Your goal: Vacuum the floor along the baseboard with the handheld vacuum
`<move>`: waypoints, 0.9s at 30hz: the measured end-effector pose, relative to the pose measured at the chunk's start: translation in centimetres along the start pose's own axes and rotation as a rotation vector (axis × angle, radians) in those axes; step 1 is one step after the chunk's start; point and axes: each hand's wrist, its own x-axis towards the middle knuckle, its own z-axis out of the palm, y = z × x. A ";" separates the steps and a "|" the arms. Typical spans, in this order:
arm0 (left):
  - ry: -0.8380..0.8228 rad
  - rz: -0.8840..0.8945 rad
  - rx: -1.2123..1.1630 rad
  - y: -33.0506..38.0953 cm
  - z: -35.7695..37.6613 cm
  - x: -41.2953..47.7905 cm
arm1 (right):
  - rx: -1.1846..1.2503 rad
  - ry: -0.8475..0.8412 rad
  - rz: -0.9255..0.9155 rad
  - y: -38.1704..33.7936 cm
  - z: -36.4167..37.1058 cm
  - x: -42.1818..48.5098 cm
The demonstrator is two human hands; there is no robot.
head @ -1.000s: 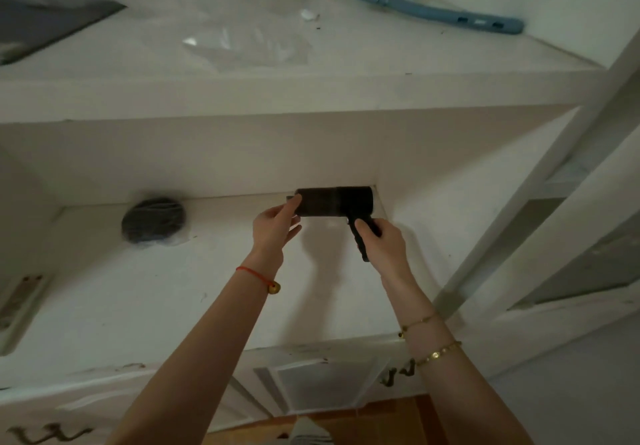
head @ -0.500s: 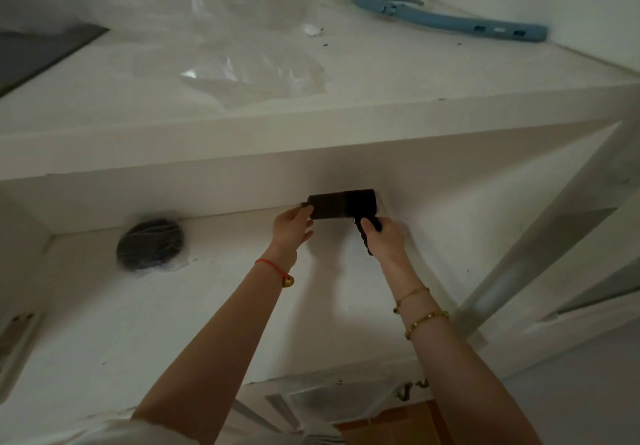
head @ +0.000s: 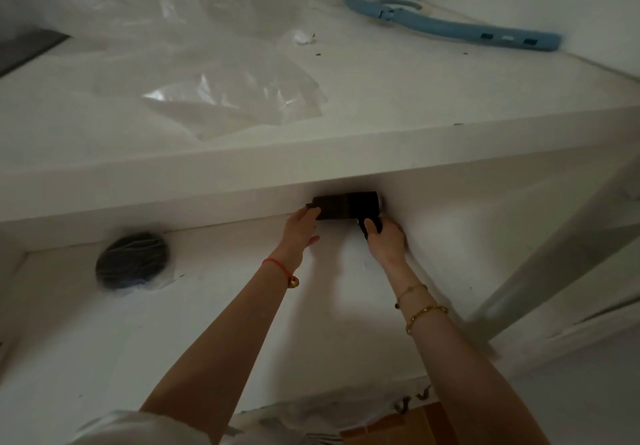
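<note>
The handheld vacuum (head: pixel 346 204) is a short black cylinder with a black grip below it. It sits at the back right corner of the lower white shelf (head: pixel 225 323), just under the edge of the shelf above. My right hand (head: pixel 385 240) is closed around its grip. My left hand (head: pixel 300 233) holds the cylinder's left end with the fingertips. No floor or baseboard shows near the vacuum.
A round dark object in clear plastic wrap (head: pixel 132 260) lies on the lower shelf at the left. The upper shelf (head: pixel 381 105) carries crumpled clear plastic (head: pixel 235 98) and a long blue tool (head: pixel 450 23). A white cabinet side (head: pixel 554 236) closes the right.
Both hands and the vacuum have moved deeper toward the back corner under the upper shelf. The view has tilted up, so more of the upper shelf shows.
</note>
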 end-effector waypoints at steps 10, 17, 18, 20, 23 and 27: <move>0.012 -0.060 -0.061 0.4 0.5 0.8 | -0.132 0.114 -0.076 0.2 0.7 0.2; 0.018 -0.052 -0.072 -0.4 0.2 0.8 | -0.134 0.177 -0.084 0.0 1.1 -0.1; 0.022 -0.049 -0.073 -0.4 0.2 0.7 | -0.129 0.189 -0.085 0.0 1.2 -0.2; 0.032 -0.052 -0.076 -0.4 0.3 0.8 | -0.130 0.206 -0.090 -0.1 1.2 -0.4; 0.045 -0.066 -0.084 -0.2 0.7 0.7 | -0.162 0.207 -0.091 -0.1 1.1 -0.4; 0.040 -0.076 -0.063 -0.3 0.9 0.4 | -0.196 0.210 -0.108 0.0 0.8 -0.4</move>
